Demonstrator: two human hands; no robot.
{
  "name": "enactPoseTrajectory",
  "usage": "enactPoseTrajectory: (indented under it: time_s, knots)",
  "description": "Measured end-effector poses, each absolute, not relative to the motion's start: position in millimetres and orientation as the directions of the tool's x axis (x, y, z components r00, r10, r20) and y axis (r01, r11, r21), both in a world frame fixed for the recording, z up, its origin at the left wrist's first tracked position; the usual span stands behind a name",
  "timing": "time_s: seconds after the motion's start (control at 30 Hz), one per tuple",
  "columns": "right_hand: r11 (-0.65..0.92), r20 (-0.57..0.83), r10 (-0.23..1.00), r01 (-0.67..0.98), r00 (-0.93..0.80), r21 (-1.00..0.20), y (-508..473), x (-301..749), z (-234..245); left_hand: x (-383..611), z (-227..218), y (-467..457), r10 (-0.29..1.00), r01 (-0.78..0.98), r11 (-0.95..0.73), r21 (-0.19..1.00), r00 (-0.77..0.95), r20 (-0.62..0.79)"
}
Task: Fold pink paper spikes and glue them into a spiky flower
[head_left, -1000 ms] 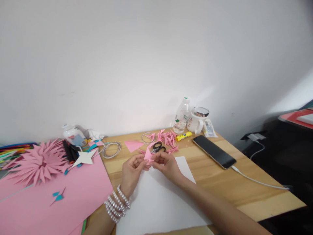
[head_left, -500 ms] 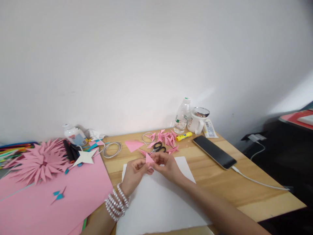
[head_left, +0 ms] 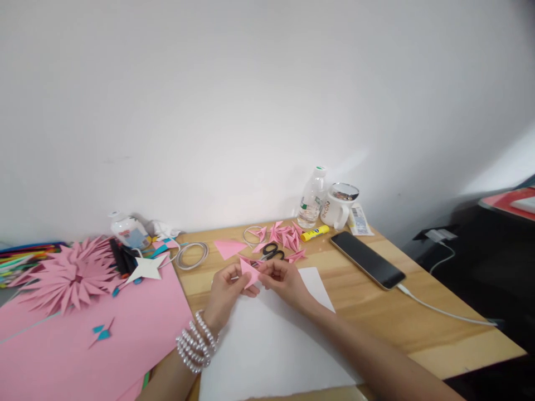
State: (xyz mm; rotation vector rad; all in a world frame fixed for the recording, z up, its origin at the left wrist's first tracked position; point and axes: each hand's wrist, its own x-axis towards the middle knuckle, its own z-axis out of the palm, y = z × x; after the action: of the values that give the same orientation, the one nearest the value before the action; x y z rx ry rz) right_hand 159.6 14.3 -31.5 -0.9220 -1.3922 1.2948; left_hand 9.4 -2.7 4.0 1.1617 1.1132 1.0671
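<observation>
From the head view I see the left hand [head_left: 225,287] and right hand [head_left: 286,283] pinching a folded pink paper [head_left: 249,273] above the far edge of the white sheet [head_left: 267,351], well in from the right edge of the table [head_left: 376,306]. Its tip, pointing straight ahead a second ago, now leans left, its face broader, so they seem to be turning or reshaping it.

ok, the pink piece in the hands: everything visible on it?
The pink piece looks like matte paper, roughly triangular, with a sharp tip pointing up and left in the picture. The left hand pinches its left side; the right hand has its fingers at the right corner. It is held near the far end of the white sheet. Parts are covered, and fold layers can't be made out.
</observation>
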Motion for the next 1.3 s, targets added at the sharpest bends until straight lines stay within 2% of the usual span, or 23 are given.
enactPoseTrajectory:
  time_s: [0.2,0.33,0.43,0.53,0.67,0.83,1.0,1.3]
  knots:
    - [0.147,0.175,0.959,-0.139,-0.222,-0.979,14.9,157.5,-35.5,7.0,2.8,-1.3,0.979,-0.065,0.079,0.995,0.196,-0.065]
    - [0.188,0.202,0.956,-0.082,-0.213,-0.979,13.7,158.7,-33.9,6.6,5.3,-1.1,0.967,-0.069,0.075,0.995,0.247,-0.056]
    - [0.342,0.329,0.924,0.039,-0.194,-0.939,11.4,159.6,-31.5,6.2,8.3,-1.5,0.975,-0.098,0.113,0.989,0.201,-0.092]
    - [0.537,0.508,0.841,0.173,-0.188,-0.826,9.8,160.6,-30.2,5.8,10.9,-1.7,0.972,-0.141,0.163,0.976,0.191,-0.135]
    - [0.644,0.616,0.764,0.258,-0.191,-0.720,9.5,162.4,-30.7,5.0,10.8,-1.0,0.959,-0.201,0.212,0.956,0.229,-0.165]
    - [0.678,0.650,0.731,0.328,-0.206,-0.658,9.9,164.3,-32.4,4.3,8.9,0.0,0.954,-0.237,0.243,0.940,0.235,-0.188]
    - [0.702,0.662,0.707,0.351,-0.247,-0.619,12.1,165.4,-35.5,4.9,8.4,-0.4,0.961,-0.179,0.212,0.961,0.215,-0.172]
    - [0.705,0.664,0.702,0.383,-0.257,-0.597,10.2,163.5,-34.7,7.2,6.1,-0.6,0.970,-0.194,0.217,0.957,0.151,-0.189]
